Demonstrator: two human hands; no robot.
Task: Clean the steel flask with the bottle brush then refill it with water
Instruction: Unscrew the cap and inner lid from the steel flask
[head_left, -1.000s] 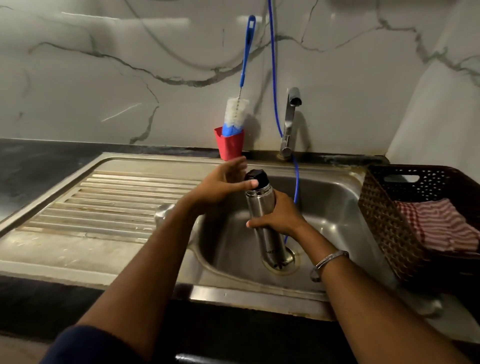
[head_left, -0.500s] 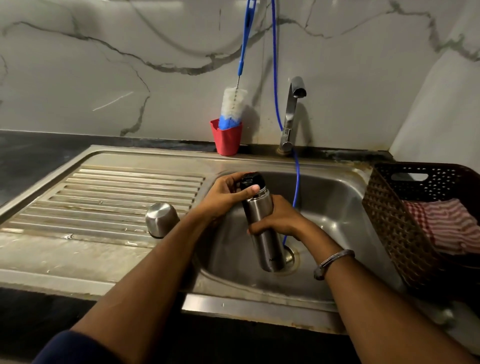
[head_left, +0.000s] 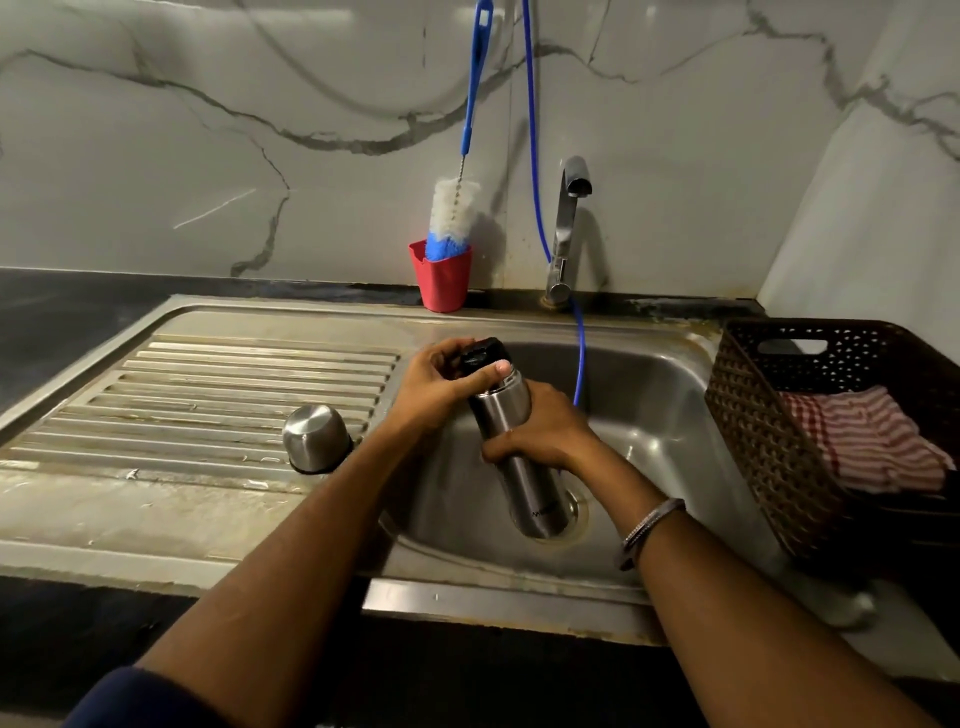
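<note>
- Marble wall backs the sink (head_left: 649, 395); bottle brush (head_left: 453, 218) waits behind it.
- Over the sink's drain, right hand (head_left: 545, 431) grips the steel flask (head_left: 519, 457).
- Left hand (head_left: 441, 384), merely near a second ago, now clasps the black stopper (head_left: 480, 356): unscrewing looks underway.

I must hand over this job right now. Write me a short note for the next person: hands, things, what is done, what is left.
Left hand grips the black stopper on the steel flask.
Right hand holds the flask body, tilted over the sink drain.
Steel cap is off, on the drainboard.
Bottle brush stands untouched in the red cup beside the tap.
Left: remove stopper, brush, rinse, refill.
</note>
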